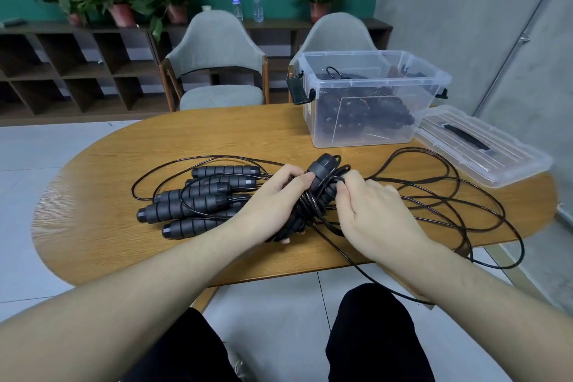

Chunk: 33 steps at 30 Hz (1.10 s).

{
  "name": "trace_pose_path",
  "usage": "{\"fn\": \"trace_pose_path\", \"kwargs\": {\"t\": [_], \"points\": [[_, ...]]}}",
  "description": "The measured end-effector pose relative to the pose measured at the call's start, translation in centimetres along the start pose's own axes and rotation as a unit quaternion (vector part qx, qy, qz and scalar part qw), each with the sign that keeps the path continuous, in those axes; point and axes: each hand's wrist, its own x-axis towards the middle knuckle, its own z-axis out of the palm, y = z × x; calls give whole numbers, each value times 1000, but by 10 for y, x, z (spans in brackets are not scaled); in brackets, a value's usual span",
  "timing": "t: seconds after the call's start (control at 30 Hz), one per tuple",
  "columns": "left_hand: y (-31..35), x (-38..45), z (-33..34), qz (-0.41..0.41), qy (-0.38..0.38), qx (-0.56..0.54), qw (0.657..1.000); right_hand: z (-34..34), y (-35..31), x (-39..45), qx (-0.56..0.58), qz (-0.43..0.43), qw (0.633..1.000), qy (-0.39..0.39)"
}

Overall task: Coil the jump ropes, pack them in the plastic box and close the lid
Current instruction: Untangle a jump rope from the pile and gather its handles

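Handles point(192, 205) of uncoiled jump ropes lie piled left of the bundle point(313, 195). Left hand point(273, 201) grips that bundle; right hand point(372, 211) pinches cord against it. Beyond the bundle stands the open plastic box point(366, 96), lid point(483, 146) rightmost.

Left hand point(273, 198) covers most of the handles point(313, 192) it's gripping, so can't count how many are in that bundle, or how many cord wraps. Right hand point(369, 211) fingertips are buried in the coil at its 10 o'clock. Stuff inside the plastic box point(366, 102) is just a dark blur through the wall, can't count ropes. The loose cord point(434, 195) drops off the table point(124, 242) edge at 5 o'clock and vanishes behind the right forearm. Water bottle point(236, 1) label is too small to read.
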Motion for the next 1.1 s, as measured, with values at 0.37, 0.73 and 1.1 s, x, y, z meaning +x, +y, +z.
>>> {"fn": "trace_pose_path", "kwargs": {"t": [0.37, 0.73, 1.1], "points": [[5, 7, -18, -103, -85, -33, 990, 11, 9, 0, -126, -94, 986, 62], [1, 6, -24, -170, -146, -32, 974, 2, 28, 5, -212, -206, 946, 137], [15, -1, -26, -185, -210, -1, 960, -14, 43, 8, -104, -261, 938, 202]]}}
